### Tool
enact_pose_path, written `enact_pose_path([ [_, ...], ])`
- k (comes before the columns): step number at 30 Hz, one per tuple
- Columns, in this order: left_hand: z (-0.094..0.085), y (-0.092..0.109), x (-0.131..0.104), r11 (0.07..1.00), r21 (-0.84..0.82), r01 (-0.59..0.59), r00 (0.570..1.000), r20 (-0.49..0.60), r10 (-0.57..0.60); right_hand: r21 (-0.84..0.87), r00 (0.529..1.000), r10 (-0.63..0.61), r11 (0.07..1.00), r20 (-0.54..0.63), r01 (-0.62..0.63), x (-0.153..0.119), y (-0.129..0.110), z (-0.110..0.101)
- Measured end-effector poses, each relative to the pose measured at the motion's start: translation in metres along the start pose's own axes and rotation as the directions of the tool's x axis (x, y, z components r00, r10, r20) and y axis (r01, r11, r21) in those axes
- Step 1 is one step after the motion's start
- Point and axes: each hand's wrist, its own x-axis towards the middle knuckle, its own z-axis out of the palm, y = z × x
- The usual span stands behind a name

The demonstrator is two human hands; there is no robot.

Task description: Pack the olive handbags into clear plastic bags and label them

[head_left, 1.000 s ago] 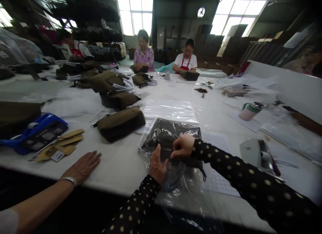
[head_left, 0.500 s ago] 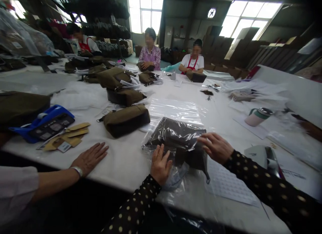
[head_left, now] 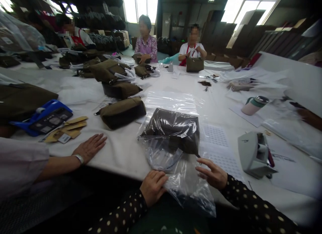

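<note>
Beyond left hand (head_left: 153,187), its grip unclear, brown handbag (head_left: 176,126) already sits inside plastic bag (head_left: 158,153). Loose end (head_left: 193,192) hangs beside spread right hand (head_left: 212,173)

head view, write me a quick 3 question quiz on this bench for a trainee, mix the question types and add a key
1. True or false: the dark bag in front of the person lies under clear plastic.
2. Which of the person's own hands is nearer the pale pink mug?
3. The co-worker's hand with the bracelet lies on: A) the printed sheet, B) the white table, C) the mug.

Key: 1. true; 2. the right hand; 3. B
</note>
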Motion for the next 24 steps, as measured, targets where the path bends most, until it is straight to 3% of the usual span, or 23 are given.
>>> enact_pose_path([
  [3,0.001,-0.004,-0.005,0.999,-0.052,0.000,0.994,-0.112,-0.006,0.068,0.994,0.065,0.996,-0.093,-0.059,-0.011,-0.003,0.004],
  [7,-0.002,-0.008,-0.016,0.979,-0.191,0.073,0.972,-0.207,-0.113,0.260,0.989,0.126,0.960,-0.080,-0.101,-0.008,-0.010,0.016],
  [9,-0.010,-0.007,-0.019,0.947,-0.296,0.127,0.961,-0.201,-0.192,0.262,0.962,0.239,0.945,-0.135,-0.198,0.008,-0.020,0.020],
  [10,-0.016,-0.005,-0.020,0.919,-0.355,0.174,0.947,-0.196,-0.255,0.251,0.925,0.339,0.923,-0.172,-0.291,0.017,-0.029,0.022],
  [11,-0.023,-0.003,-0.021,0.878,-0.414,0.241,0.918,-0.195,-0.344,0.236,0.870,0.445,0.887,-0.211,-0.396,0.028,-0.038,0.022],
  [13,-0.038,-0.001,-0.024,0.755,-0.515,0.405,0.797,-0.204,-0.568,0.182,0.752,0.595,0.803,-0.282,-0.567,0.048,-0.059,0.024],
  [15,-0.049,-0.005,-0.030,0.591,-0.596,0.543,0.636,-0.167,-0.753,0.092,0.706,0.643,0.755,-0.297,-0.649,0.063,-0.076,0.027],
  [17,-0.056,-0.012,-0.038,0.439,-0.657,0.613,0.557,-0.034,-0.830,0.012,0.693,0.688,0.711,-0.216,-0.703,0.071,-0.082,0.032],
  [19,-0.062,-0.020,-0.047,0.335,-0.686,0.646,0.546,0.109,-0.831,-0.018,0.683,0.725,0.684,-0.088,-0.729,0.072,-0.080,0.038],
  [20,-0.066,-0.023,-0.048,0.322,-0.686,0.653,0.541,0.125,-0.832,-0.025,0.688,0.725,0.687,-0.047,-0.726,0.070,-0.077,0.041],
  [22,-0.079,-0.023,-0.043,0.399,-0.648,0.649,0.535,0.017,-0.844,-0.040,0.722,0.691,0.720,-0.040,-0.692,0.065,-0.070,0.045],
  [24,-0.096,-0.020,-0.021,0.558,-0.573,0.601,0.593,-0.148,-0.791,-0.066,0.768,0.637,0.765,-0.062,-0.640,0.061,-0.067,0.046],
])
